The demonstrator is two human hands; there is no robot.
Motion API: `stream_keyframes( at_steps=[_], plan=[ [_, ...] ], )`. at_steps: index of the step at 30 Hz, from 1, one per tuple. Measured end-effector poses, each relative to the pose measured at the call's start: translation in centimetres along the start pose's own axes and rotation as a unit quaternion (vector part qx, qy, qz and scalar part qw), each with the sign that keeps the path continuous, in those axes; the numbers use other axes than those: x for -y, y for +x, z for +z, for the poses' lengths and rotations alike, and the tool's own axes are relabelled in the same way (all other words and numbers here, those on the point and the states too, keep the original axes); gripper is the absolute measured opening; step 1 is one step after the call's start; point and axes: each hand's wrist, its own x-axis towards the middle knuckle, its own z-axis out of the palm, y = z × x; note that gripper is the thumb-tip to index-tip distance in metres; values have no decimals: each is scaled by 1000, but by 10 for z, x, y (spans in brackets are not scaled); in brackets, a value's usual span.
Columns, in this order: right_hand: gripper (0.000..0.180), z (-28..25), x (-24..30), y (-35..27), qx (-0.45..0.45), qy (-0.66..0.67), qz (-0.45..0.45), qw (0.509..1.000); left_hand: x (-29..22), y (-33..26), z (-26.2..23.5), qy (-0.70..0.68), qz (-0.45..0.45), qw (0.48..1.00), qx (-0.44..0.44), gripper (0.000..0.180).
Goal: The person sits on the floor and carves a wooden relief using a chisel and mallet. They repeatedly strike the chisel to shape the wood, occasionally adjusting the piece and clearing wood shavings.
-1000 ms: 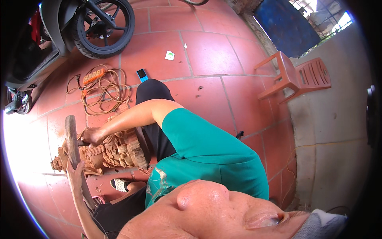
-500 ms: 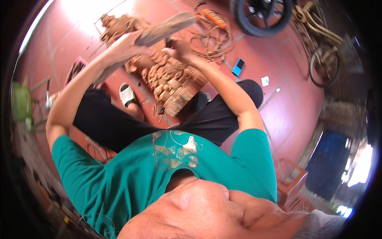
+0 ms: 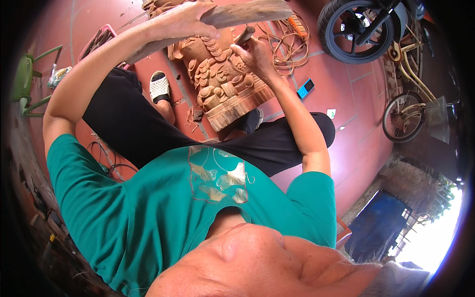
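Note:
My left hand (image 3: 185, 21) is closed round a long, weathered wooden bar (image 3: 247, 12), which lies slantwise above the carving and runs back under my forearm. My right hand (image 3: 255, 55) grips a chisel (image 3: 244, 35) by its short round handle; the blade end is hidden by the hand and the carving. Beneath both hands, between my legs, lies a brown wood carving (image 3: 217, 91) with deep relief of rounded, curling shapes and a flat stepped base at the near end. The bar's free end reaches out past the chisel's top, apart from it.
An orange tool with a coiled cord (image 3: 292, 47) lies beyond my right hand. A blue phone (image 3: 306, 88) is on the red tiles. A motorbike wheel (image 3: 355, 30) and a bicycle (image 3: 404, 116) stand at right. At left are a pink basket (image 3: 101, 42) and a green chair (image 3: 23, 81).
The view has shifted, with the carving now higher in the picture. The bar has come nearer to level, and my right hand with the chisel shows more plainly beside it.

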Motion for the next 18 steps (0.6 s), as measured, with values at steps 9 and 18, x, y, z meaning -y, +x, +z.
stream_keyframes(
  at_steps=[9,18],
  plan=[
    [23,-10,5,5,-1,20,44,999,-16,-4,-18,-36,43,998,32,68],
    [26,-7,5,4,25,45,27,998,-17,-5,-17,-23,33,999,29,73]
  ],
)
